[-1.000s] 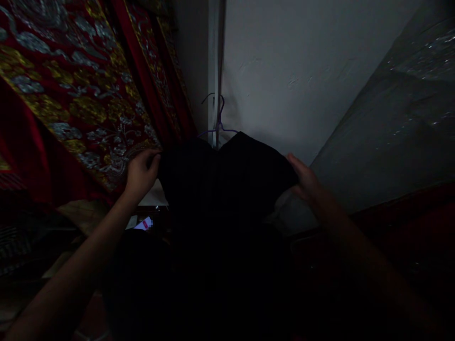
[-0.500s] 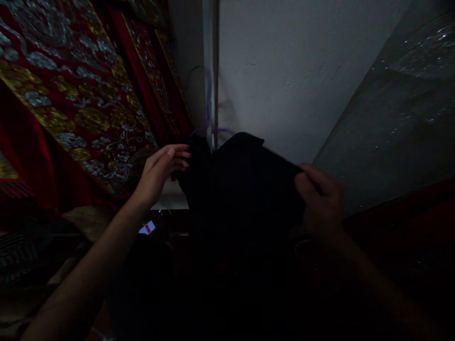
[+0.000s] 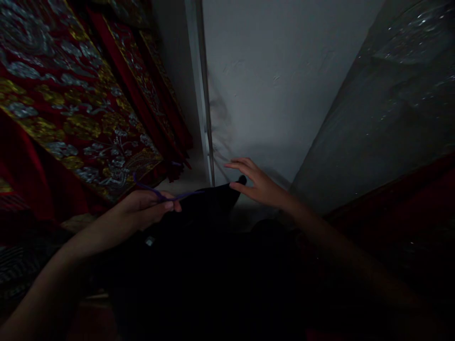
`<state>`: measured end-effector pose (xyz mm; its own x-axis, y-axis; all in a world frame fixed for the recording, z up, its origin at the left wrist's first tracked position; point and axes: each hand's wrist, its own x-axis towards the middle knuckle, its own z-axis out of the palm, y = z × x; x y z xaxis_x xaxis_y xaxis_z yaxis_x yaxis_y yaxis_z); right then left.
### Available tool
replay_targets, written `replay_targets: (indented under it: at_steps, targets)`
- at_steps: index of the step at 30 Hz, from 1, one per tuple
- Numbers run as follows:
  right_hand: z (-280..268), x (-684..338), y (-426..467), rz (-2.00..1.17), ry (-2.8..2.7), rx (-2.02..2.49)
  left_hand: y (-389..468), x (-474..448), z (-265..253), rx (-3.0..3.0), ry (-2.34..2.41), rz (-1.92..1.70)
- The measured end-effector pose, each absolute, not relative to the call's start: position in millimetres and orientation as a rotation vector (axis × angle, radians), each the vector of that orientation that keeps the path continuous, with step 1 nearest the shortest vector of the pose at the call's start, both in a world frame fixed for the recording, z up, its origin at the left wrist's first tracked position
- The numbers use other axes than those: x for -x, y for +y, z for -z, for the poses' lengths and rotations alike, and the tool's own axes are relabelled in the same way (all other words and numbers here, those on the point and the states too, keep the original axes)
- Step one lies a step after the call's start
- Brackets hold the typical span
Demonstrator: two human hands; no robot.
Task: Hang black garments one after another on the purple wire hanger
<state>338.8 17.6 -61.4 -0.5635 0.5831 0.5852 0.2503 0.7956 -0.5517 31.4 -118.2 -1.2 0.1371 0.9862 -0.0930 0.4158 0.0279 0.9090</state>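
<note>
Left of centre, the left hand (image 3: 151,208) pinches a purple hanger (image 3: 185,194) beside a dark garment (image 3: 223,198), lower centre; the right hand (image 3: 261,187) has fingers spread. Apparent step: handling the garment by its hanger; next calls for a steady pinch.

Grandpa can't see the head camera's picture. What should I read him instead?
A person's left hand holds a purple hanger next to dark cloth; the right hand is open near the cloth's edge. Behind, in dim light, are embroidered red fabric and a pale wall.

Dark garment (image 3: 208,206) on purple hanger (image 3: 186,194)
</note>
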Motion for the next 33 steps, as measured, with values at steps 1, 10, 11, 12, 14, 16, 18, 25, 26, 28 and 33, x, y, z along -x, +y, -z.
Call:
replay_targets:
  at_steps: [1,10,11,12,14,16,18,25,26,28,33]
  targets:
    - [68,-337,24,-0.625,-2.219,0.612,-116,-26,1,-1.584,1.468,-0.843]
    - [51,-328,60,-1.051,-1.591,0.805,-69,-4,11,-1.821,1.739,-1.739]
    - [41,-327,69,-1.036,-1.494,0.803,-69,-5,13,-1.865,1.779,-1.853]
    - [31,-327,78,-1.022,-1.414,0.792,-70,-8,15,-1.924,1.816,-1.944]
    - [15,-329,92,-0.986,-1.304,0.748,-72,-14,23,-2.092,1.826,-2.040]
    - [8,-334,97,-0.944,-1.239,0.697,-73,-23,35,-2.301,1.741,-1.974]
    - [12,-342,94,-0.909,-1.180,0.662,-69,-35,51,-2.473,1.626,-1.733]
    - [65,-376,71,-0.904,-1.000,0.772,-43,-82,120,-2.415,1.699,-0.705]
    - [70,-378,72,-0.908,-0.987,0.788,-41,-86,131,-2.395,1.712,-0.663]
    - [76,-380,74,-0.921,-0.987,0.799,-42,-93,150,-2.348,1.709,-0.648]
    - [81,-376,49,-0.579,-1.015,0.901,-59,-109,184,-2.114,1.714,-1.246]
